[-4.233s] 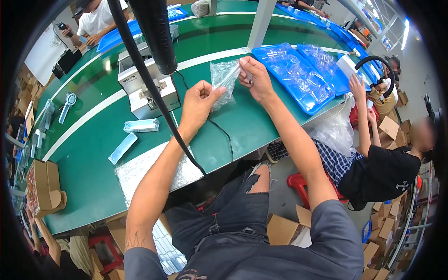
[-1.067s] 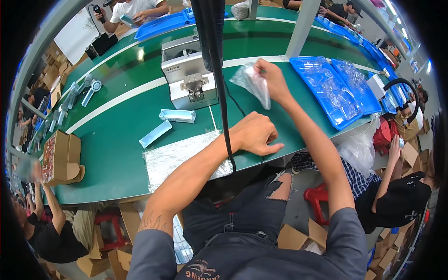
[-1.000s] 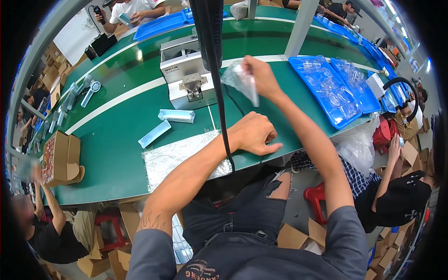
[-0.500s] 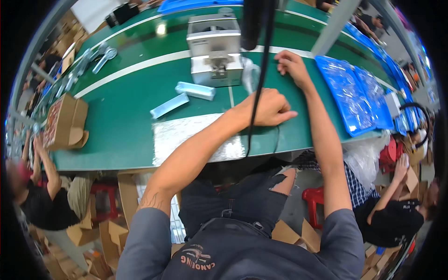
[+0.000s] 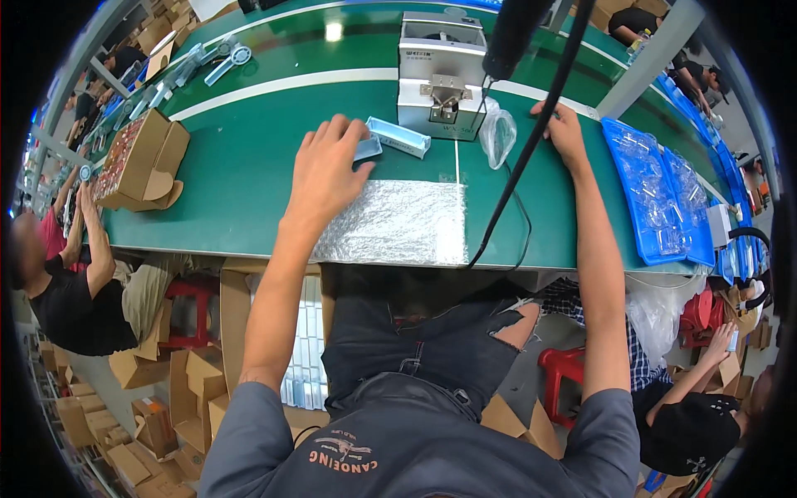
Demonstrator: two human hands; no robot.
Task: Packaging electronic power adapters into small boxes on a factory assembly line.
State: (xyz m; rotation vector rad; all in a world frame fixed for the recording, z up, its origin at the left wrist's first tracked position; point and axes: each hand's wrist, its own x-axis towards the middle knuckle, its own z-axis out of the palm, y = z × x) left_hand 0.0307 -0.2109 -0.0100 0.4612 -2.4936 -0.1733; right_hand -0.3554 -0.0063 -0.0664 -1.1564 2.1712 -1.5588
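My left hand (image 5: 328, 170) lies palm down over a narrow light-blue box (image 5: 368, 148). Its fingers are spread and the thumb stands apart. The hand hides most of the box, so any grip on it cannot be made out. Touching or nearly touching that box is a second light-blue box (image 5: 398, 137), long and open-topped. Farther right, my right hand (image 5: 564, 134) hovers or rests on the green table with loosely bent fingers and nothing seen in them. A clear plastic bag (image 5: 497, 137) lies between it and a grey-white machine (image 5: 442, 75). Silvery wrapping sheet (image 5: 403, 224) lies flat before me.
A blue tray (image 5: 624, 178) of clear plastic parts stands at the right. At the left are an open cardboard box (image 5: 154, 166) and several light-blue handheld devices (image 5: 226, 62). A black cable (image 5: 531, 149) hangs across the view. Other people work on both sides.
My left hand has swung left from near the table's middle onto the nearer light-blue box, its fingers spreading. My right hand stays right of the machine. The view has shifted left.
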